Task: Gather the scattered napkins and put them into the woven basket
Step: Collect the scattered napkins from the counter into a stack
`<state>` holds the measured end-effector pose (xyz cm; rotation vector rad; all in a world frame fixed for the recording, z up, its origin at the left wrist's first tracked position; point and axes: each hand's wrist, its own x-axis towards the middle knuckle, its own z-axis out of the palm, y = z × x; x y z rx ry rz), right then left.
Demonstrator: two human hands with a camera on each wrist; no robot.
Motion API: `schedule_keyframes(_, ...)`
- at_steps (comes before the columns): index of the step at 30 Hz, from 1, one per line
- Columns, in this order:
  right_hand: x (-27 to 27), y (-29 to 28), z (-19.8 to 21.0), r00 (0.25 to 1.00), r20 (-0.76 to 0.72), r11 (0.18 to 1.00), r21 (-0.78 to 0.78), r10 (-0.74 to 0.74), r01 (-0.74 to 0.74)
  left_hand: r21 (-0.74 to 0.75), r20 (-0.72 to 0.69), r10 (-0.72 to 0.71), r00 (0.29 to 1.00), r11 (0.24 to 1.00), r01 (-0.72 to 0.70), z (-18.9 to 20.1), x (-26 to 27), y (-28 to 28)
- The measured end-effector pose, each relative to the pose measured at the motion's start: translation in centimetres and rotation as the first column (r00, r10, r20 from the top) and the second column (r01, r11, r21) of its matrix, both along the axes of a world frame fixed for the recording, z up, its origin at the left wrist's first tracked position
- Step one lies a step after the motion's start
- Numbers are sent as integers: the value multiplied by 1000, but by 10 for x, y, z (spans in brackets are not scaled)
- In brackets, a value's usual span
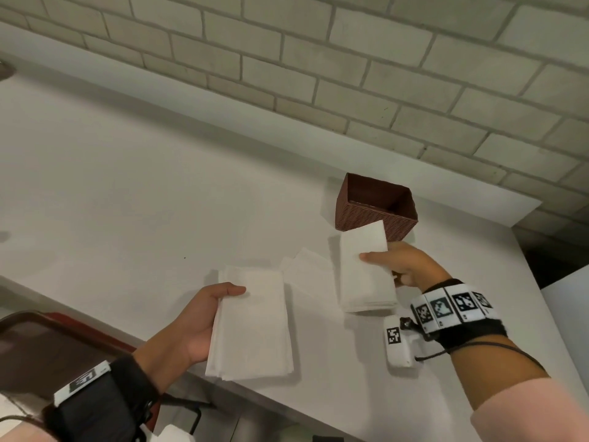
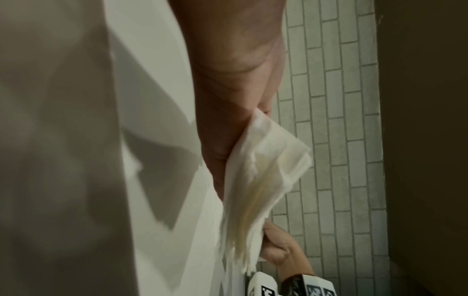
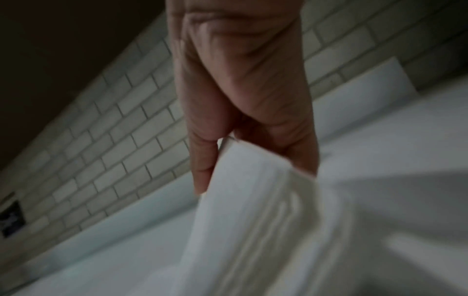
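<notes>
Left hand (image 1: 204, 317) and right hand (image 1: 404, 266) each pinch a napkin stack (image 1: 251, 323) above the bench (image 1: 127, 186), near the woven basket (image 1: 376, 205). Light, limp paper; best gripped mid-edge to avoid fanning.

A white countertop (image 1: 127, 186) ran beneath a wall of pale brick-shaped tiles (image 1: 318, 59), with a low white backsplash strip (image 1: 446, 193) along its far edge. At the near left sat a dark reddish-brown tray (image 1: 47, 342). A small dark outlet-like patch (image 3: 11, 220) marked the tiles.
</notes>
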<state>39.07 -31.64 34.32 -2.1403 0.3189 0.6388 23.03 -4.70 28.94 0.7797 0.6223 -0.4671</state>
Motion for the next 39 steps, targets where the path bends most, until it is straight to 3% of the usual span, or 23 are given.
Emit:
schedule_keyframes(4, -2, -2, 20, 957, 248, 982, -151, 152, -116, 16, 16, -5, 1000, 1000, 5, -1, 5, -7)
schedule_keyframes(6, -9, 2, 32, 943, 281, 983, -86, 180, -162, 18, 24, -9, 1000, 1000, 9, 0, 8, -14)
schedule_keyframes(8, -22, 11, 44, 956, 228, 969, 119, 184, -215, 0, 49, -12, 999, 1000, 12, 1, 10, -20)
schedule_keyframes(11, -49, 36, 46, 952, 126, 874, 376, 280, -307, -68, 101, -9, 995, 998, 16, 4, 14, -29)
schedule_keyframes(14, -73, 62, 22, 908, 11, 835, 390, 418, -389, -140, 189, -52, 981, 987, 80, 11, 15, -38)
schedule_keyframes(18, -89, 78, -1, 912, -48, 854, 375, 407, -361, -226, 245, -56, 968, 967, 114, 10, 11, -36)
schedule_keyframes(24, -90, 82, 12, 898, -61, 713, 633, 435, -303, -269, 205, 15, 979, 962, 41, 1, 4, -30)
schedule_keyframes(26, -94, 88, 8, 897, -17, 765, 529, 442, -367, -248, 219, 23, 975, 968, 33, 0, 1, -29)
schedule_keyframes(29, -100, 96, -3, 858, 118, 825, 239, 499, -512, -213, 237, 18, 971, 976, 34, 0, -2, -28)
schedule_keyframes(31, -101, 99, -8, 815, 180, 817, 83, 551, -570, -260, 187, 77, 979, 965, -27, -2, -3, -26)
schedule_keyframes(34, -102, 103, -8, 766, 181, 780, -10, 617, -626, -267, 127, 114, 985, 961, -77, -10, -6, -21)
schedule_keyframes(37, -82, 103, -8, 793, 186, 814, -148, 581, -561, -189, 158, 45, 986, 982, -14, -15, -9, -18)
schedule_keyframes(39, -53, 93, -13, 813, 183, 801, -384, 553, -459, -128, 130, 25, 991, 992, -8, -20, -11, -15)
